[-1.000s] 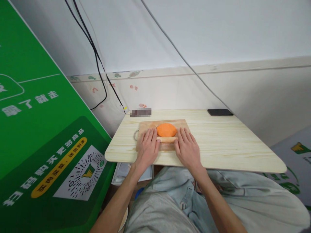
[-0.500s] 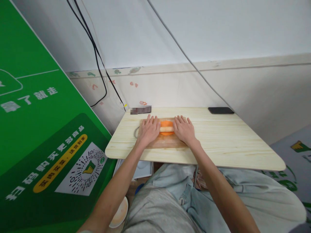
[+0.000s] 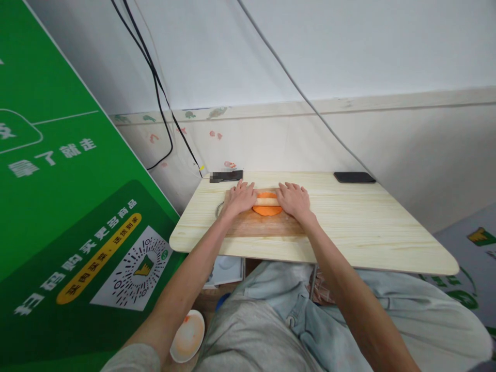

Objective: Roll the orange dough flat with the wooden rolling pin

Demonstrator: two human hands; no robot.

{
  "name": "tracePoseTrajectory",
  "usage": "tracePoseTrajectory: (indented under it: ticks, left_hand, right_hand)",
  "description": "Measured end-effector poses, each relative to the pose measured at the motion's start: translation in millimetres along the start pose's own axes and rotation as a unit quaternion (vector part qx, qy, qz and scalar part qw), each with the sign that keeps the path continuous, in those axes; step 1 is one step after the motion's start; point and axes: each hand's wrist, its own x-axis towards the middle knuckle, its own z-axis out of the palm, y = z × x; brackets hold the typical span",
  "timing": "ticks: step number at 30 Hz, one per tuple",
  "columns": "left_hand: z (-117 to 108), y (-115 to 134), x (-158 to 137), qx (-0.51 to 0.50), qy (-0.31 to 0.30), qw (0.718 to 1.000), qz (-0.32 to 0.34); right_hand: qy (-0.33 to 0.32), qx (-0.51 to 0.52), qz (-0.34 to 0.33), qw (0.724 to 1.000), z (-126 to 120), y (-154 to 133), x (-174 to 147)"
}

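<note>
Two bare hands work over a wooden cutting board (image 3: pixel 263 227). On the board's far half lies a flattened oval of orange dough (image 3: pixel 267 211), crossed from side to side by a pale wooden rolling pin (image 3: pixel 267 202); dough shows both beyond the pin and on its near side, the near strip being the wider. The left hand (image 3: pixel 243 198) lies over the pin's left end, above the board's far left part, and the right hand (image 3: pixel 294 200) covers the right end, above the board's far right part. Both hands lie palm down with fingers stretched forward instead of wrapped round the pin, and they are apart from each other, with the dough and the bare middle of the pin between them. Beneath the hands, the pin's ends are hidden.

A metal ring handle (image 3: pixel 218 209) sticks out from the board's left edge. Under the board is a light wood-grain table (image 3: pixel 368 227). Beyond the board, to its right, a black smartphone (image 3: pixel 354 177) lies flat; beyond its far left corner is a dark, partly pixelated object (image 3: pixel 228 176). Well to the board's left stands a green banner (image 3: pixel 46 206) bearing a round code. Lower than the board, toward the person and leftward, sits a white bowl (image 3: pixel 188 338) with orange residue.
</note>
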Motion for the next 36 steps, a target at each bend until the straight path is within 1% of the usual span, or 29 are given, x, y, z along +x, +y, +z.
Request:
tracePoseTrajectory:
  ticks: [4, 7, 9, 13, 17, 23, 26, 31, 36]
  left_hand:
    - [2, 2, -18, 0.007, 0.034, 0.999, 0.017]
    - [3, 3, -36, 0.012, 0.064, 0.997, 0.044]
    - [3, 4, -46, 0.011, 0.077, 0.995, 0.061]
    - [4, 5, -60, 0.004, 0.088, 0.993, 0.077]
    - [5, 5, -64, 0.001, 0.081, 0.994, 0.079]
    - [5, 1, -52, -0.004, 0.056, 0.995, 0.083]
    - [6, 0, -40, 0.005, 0.057, 0.996, 0.072]
    - [2, -4, -15, -0.02, 0.04, 0.999, 0.012]
    - [-1, -6, 12, -0.024, 0.03, 0.998, -0.047]
  right_hand:
    - [0.032, -0.009, -0.009, 0.999, 4, 0, -12]
    - [0.068, -0.002, -0.028, 0.997, 9, 1, -25]
    - [0.079, 0.006, -0.043, 0.996, 11, 2, -33]
    - [0.09, 0.006, -0.059, 0.994, 13, 3, -44]
    - [0.089, -0.003, -0.061, 0.994, 14, 3, -47]
    - [0.069, -0.009, -0.056, 0.996, 11, 3, -37]
    - [0.059, -0.01, -0.049, 0.997, 12, 4, -30]
    - [0.072, -0.017, -0.051, 0.996, 15, 6, -24]
    - [0.061, -0.018, -0.027, 0.998, 13, 3, -17]
